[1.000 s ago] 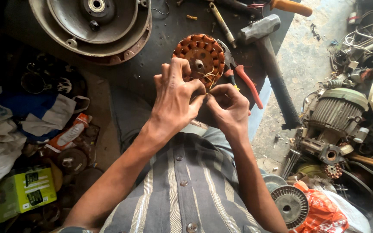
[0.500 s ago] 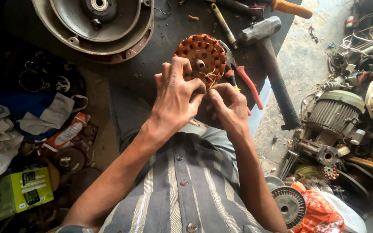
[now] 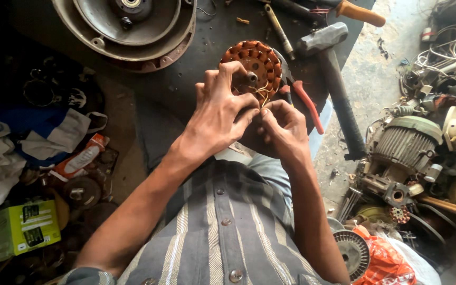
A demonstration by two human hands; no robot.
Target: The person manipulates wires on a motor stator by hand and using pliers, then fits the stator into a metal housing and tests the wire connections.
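Note:
A round copper-wound stator (image 3: 254, 66) rests on the dark work surface (image 3: 186, 84) in front of me. My left hand (image 3: 220, 113) lies over its near left side, with fingers on the windings and thumb pinched against thin yellowish wires (image 3: 263, 95). Just to the right, my right hand (image 3: 283, 126) pinches the same wire ends. Both hands touch each other at the stator's near edge. The lower part of the stator is hidden behind my fingers.
Red-handled pliers (image 3: 304, 100) and a hammer (image 3: 333, 74) lie right of the stator. A large round metal housing (image 3: 127, 26) sits at the far left. An electric motor (image 3: 405, 150) and scrap parts crowd the right. Rags, a green box (image 3: 19, 229) and clutter fill the left.
My hands stay pinched on the wires at the stator, with only small finger shifts. The view has tilted slightly.

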